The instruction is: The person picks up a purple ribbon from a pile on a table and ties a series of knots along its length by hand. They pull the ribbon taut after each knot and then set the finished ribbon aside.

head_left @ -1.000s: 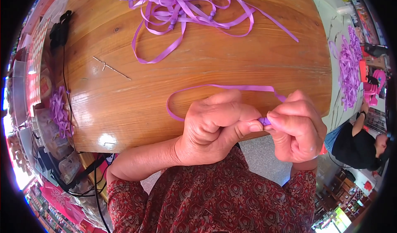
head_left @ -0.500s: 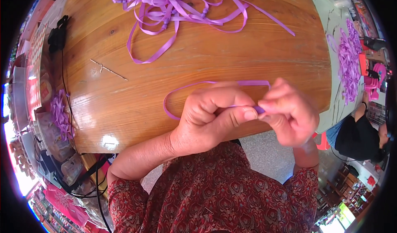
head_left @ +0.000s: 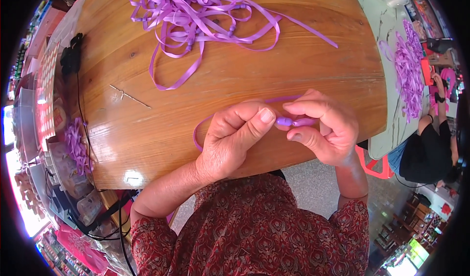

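Just left of the right fingers, a small purple plastic clasp (head_left: 284,122) sits on a purple ribbon (head_left: 197,138). My left hand (head_left: 235,136) is closed, thumb pressed against the forefinger at the clasp's left end. My right hand (head_left: 330,126) has its thumb and forefinger parted. Between them, a knotted bit of ribbon comes out of the clasp and runs toward the palm, where the other fingers hide its far part. The rest of the ribbon loops over the table behind both hands.
Tangled purple ribbons (head_left: 181,19) with clasps lie at the far side of the wooden table (head_left: 333,75). A thin wire tool (head_left: 130,96) lies at left. More ribbon bundles rest on the white table (head_left: 410,75) and at left (head_left: 77,146). Another person (head_left: 426,156) is at right.
My right thumb and forefinger have come apart from their pinch, and the clasp now shows between my hands. Both hands shifted slightly left. The view turned a little.
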A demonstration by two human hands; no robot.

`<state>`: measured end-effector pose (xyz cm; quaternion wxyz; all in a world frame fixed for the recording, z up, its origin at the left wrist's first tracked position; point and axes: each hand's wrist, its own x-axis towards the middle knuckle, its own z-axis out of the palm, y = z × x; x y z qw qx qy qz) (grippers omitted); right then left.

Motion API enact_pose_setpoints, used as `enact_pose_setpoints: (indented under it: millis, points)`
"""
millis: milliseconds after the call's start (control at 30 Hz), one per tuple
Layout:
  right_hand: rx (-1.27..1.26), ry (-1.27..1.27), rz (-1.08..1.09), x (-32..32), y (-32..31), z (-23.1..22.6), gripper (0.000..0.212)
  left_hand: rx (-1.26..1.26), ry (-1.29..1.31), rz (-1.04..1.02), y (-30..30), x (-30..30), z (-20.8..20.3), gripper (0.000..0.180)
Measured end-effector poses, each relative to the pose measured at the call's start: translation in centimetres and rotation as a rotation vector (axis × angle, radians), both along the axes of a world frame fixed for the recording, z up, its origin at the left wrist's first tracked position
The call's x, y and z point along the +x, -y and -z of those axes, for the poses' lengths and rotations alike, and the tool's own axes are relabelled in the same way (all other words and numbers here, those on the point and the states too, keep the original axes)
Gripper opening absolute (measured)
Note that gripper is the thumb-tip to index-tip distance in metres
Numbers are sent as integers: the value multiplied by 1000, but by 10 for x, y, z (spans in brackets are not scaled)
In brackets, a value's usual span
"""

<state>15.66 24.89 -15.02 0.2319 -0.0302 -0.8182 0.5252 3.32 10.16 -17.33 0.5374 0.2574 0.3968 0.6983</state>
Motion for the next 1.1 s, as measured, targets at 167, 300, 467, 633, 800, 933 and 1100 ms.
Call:
enact_pose_setpoints:
  millis: [167,300,467,633,800,933,1100]
  points:
    - [149,-100,-14,-6,-1,4,31,-10,-100,-53,1,0,6,24]
    - [239,-132,6,-6,0,2,27,-66,-298,-66,0,-2,1,19]
    - [304,-99,129,6,-6,-2,22,86,-1081,-280,-7,-7,-11,24]
    - [25,123,177,43,-27,-10,18,-28,-994,-533,-8,-15,-2,21]
    - [-244,5,607,97,-88,-26,20,-100,-759,-553,-11,-11,-2,15]
    - [-71,-156,1035,165,-189,-61,26,-122,-696,-438,-18,-4,3,13]
    - [1193,81,1230,207,-266,-82,35,-130,-809,-431,-22,-7,14,10]
